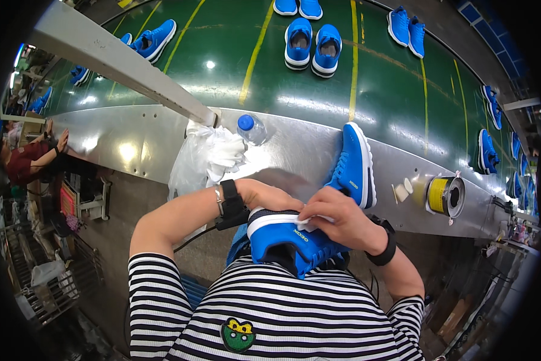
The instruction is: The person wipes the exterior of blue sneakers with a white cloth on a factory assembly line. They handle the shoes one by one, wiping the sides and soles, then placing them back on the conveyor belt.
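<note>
A blue sneaker point(267, 242) with a white midsole lies on its side close to my striped shirt. My left hand point(268, 196) is closed round its sole side, with the fingertips partly hidden behind the shoe. Pinched in my right hand point(344, 218) is a small white cloth point(305, 225), pressed against the sneaker where the upper meets the midsole. Just beyond the right hand, a second blue sneaker point(356, 163) rests on the metal ledge, its toe pointing away from me and overlapping the belt's edge.
A green conveyor belt point(222, 78) with yellow lines carries several blue sneakers. On the metal ledge point(117, 138) stand a blue-capped bottle point(253, 130), a bag of white wipes point(221, 150) and a yellow-labelled tin point(445, 195). A metal post point(120, 60) crosses the upper left; a co-worker point(30, 159) is at far left.
</note>
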Tool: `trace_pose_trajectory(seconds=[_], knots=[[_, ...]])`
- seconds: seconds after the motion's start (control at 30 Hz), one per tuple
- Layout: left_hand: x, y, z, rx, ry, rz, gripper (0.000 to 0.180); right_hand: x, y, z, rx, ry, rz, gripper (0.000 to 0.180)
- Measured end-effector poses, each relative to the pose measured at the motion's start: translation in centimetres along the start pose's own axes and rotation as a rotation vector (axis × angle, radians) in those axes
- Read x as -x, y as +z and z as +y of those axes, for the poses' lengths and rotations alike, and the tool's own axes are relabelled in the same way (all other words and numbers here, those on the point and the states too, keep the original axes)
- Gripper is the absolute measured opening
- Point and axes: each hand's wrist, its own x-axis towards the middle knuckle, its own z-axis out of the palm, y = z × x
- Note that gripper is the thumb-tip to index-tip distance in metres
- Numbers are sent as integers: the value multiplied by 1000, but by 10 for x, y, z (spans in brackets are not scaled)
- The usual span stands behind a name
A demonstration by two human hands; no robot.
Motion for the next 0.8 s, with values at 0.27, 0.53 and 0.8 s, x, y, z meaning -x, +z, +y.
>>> trace_pose_trajectory(seconds=[0.27,0.53,0.8], knots=[[-35,0,-22,-28,-31,-142,45,-22,32,-6,81,-279,-18,23],[-42,8,-16,-112,-8,-145,47,12,19,6,66,-275,-47,34],[-48,4,-25,-152,304,-205,43,7,15,9,79,-312,-98,34]])
